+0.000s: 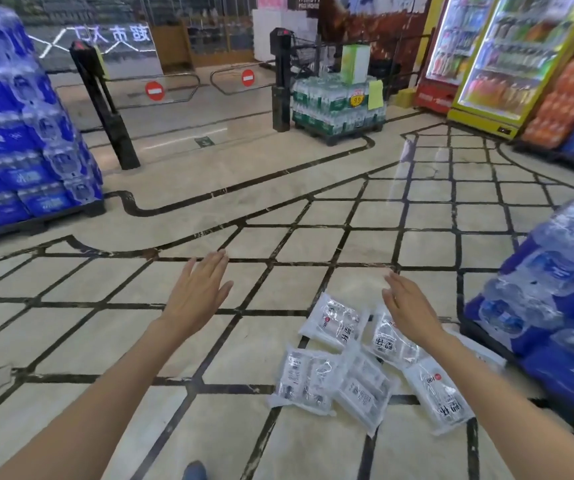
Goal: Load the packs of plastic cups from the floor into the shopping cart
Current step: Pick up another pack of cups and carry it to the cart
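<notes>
Both our hands reach out flat over the floor, holding nothing

Our left hand (199, 292) hangs with fingers straight and spread above the tiled floor (278, 209), well apart from the packs of plastic cups (355, 362); our right hand (408, 306) is likewise released, fingers extended, and sits in view over the upper right packs (whether it touches them we cannot tell). The packs lie in a loose overlapping cluster on the floor, just beside a blue stack of bottled water (562, 306) on the right. Another blue water stack (19, 133) stands far left, and entrance gates (105, 105) with red no-entry signs cross the background
</notes>
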A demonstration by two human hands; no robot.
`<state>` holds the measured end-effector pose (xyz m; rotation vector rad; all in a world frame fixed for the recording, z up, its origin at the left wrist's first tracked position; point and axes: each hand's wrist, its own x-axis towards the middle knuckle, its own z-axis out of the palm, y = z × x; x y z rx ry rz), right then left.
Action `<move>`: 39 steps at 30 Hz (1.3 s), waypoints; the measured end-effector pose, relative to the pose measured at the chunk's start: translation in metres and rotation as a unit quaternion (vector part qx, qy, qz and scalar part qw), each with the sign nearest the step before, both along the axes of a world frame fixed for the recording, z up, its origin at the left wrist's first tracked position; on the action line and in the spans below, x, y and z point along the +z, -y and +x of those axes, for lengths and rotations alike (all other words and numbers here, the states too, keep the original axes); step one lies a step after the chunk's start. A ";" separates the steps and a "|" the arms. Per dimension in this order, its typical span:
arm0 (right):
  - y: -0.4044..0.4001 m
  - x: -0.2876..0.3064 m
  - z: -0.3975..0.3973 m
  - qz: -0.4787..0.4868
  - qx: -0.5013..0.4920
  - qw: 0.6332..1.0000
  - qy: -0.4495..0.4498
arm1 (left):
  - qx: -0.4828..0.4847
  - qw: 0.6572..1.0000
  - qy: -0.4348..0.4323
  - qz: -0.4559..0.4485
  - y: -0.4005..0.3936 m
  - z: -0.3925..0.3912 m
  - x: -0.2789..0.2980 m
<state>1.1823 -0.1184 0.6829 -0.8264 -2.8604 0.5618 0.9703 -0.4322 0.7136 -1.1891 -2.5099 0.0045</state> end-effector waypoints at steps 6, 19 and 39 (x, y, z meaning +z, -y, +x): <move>0.017 -0.005 -0.073 -0.013 -0.123 0.992 -0.009 | -0.115 0.993 0.006 0.006 -0.039 -0.132 -0.003; 0.014 -0.011 -0.149 -0.029 -0.359 0.933 -0.015 | -0.329 0.943 0.013 -0.037 -0.187 -0.302 -0.020; -0.123 -0.037 -0.280 -0.051 -0.563 0.825 -0.016 | -0.584 0.811 0.016 -0.027 -0.532 -0.410 -0.045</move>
